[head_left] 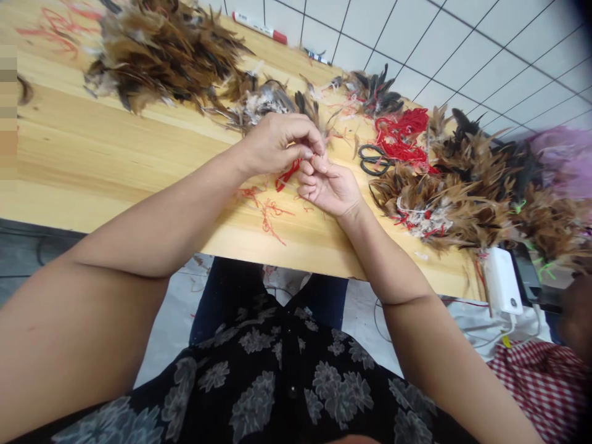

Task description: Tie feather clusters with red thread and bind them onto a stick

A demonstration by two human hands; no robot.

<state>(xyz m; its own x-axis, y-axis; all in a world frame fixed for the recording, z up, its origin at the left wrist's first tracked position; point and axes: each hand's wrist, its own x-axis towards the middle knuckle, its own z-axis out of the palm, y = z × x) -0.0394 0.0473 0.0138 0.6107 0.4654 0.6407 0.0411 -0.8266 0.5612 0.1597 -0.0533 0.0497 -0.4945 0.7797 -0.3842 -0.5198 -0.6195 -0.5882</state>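
Over the surface (69, 160), the left hand (281, 142) and right hand (332, 188) are pinching red string (287, 177) in narrow grips set close together, presumably steadying so thin a strand, while scissors (363, 161) are lying within easy reach.

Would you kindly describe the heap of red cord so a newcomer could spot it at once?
On the wooden table, look right of the right hand, toward the white tiles. The heap of red cord lies beside black looped handles, its dense red strands unlike neighbouring brown feathers.
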